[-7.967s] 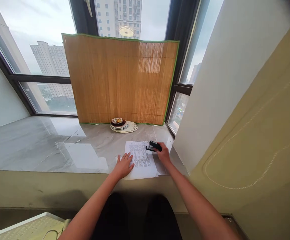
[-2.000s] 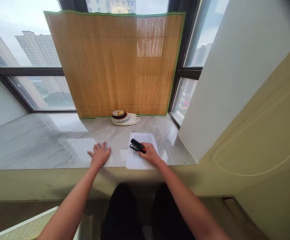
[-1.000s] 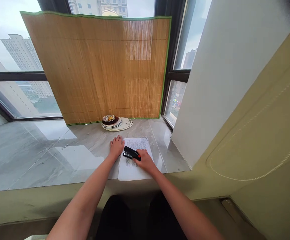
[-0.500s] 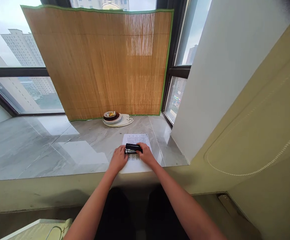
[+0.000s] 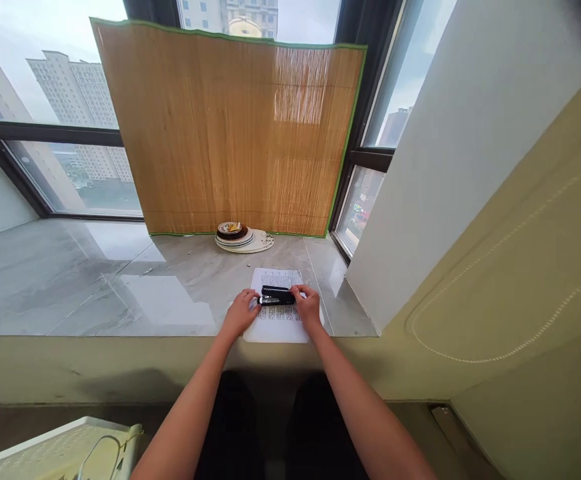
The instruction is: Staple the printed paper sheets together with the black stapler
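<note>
A black stapler point(image 5: 276, 295) is held sideways over a printed sheet of paper point(image 5: 278, 319) that lies near the front edge of a marble sill point(image 5: 120, 293). My right hand point(image 5: 307, 308) grips the stapler's right end with curled fingers. At its left end my left hand point(image 5: 241, 313) pinches the metal tip. Both hands hover just above the paper's upper half.
A stack of plates point(image 5: 243, 238) sits at the back of the sill, in front of a bamboo mat point(image 5: 230, 133) propped against the window. A white wall point(image 5: 445, 153) rises on the right. A pale woven object point(image 5: 50, 453) shows at the lower left.
My left hand came from the bare sill at the left to the stapler's left end. The stapler turned from slanting to lying sideways, now held by both hands.
</note>
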Motion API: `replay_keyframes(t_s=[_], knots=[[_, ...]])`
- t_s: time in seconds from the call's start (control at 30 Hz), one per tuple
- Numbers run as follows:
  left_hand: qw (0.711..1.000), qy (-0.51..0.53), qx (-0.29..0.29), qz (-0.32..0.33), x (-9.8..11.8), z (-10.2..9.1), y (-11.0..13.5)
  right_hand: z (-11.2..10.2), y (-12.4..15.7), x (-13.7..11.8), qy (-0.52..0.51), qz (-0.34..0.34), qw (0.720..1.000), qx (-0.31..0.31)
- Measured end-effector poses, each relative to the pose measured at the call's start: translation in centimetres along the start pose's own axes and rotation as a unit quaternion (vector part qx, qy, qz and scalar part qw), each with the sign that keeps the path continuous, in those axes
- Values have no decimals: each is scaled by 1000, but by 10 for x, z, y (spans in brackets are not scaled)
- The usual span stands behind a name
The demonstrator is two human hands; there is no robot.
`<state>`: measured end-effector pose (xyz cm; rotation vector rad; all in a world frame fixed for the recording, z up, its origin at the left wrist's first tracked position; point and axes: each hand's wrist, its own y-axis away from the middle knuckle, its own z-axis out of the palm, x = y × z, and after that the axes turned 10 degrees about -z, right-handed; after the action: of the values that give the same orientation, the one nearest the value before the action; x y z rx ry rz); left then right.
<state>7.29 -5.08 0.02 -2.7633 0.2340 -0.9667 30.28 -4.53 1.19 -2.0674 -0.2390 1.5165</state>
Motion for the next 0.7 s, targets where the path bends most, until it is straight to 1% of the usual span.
replay_keyframes(t_s=[0.17,0.27,0.33,0.4,0.43,0.5,0.57,0.6,0.63,0.7], knots=[[998,50,-13,-32,-2,-1,-4,0,-1,9,12,25,999,14],[995,83,-14,-49,-2,0,-4,0,-1,11,14,28,999,7],[992,112,-12,-58,0,-1,-2,0,0,8,9,19,1000,-5],[987,146,-8,-69,2,-1,0,2,0,4,2,0,1000,-25],[983,166,-6,-74,3,-1,1,3,-1,1,7,-19,999,-46],[974,213,-1,-80,4,-3,2,6,-3,-5,39,-74,991,-106],[952,289,9,-97,2,-6,1,9,-5,-11,79,-124,976,-162],[936,334,16,-112,0,-8,0,10,-5,-15,94,-140,970,-177],[915,380,22,-130,-3,-11,-1,11,-5,-19,106,-150,966,-180],[871,462,22,-165,-11,-16,-4,14,0,-29,132,-178,961,-164]])
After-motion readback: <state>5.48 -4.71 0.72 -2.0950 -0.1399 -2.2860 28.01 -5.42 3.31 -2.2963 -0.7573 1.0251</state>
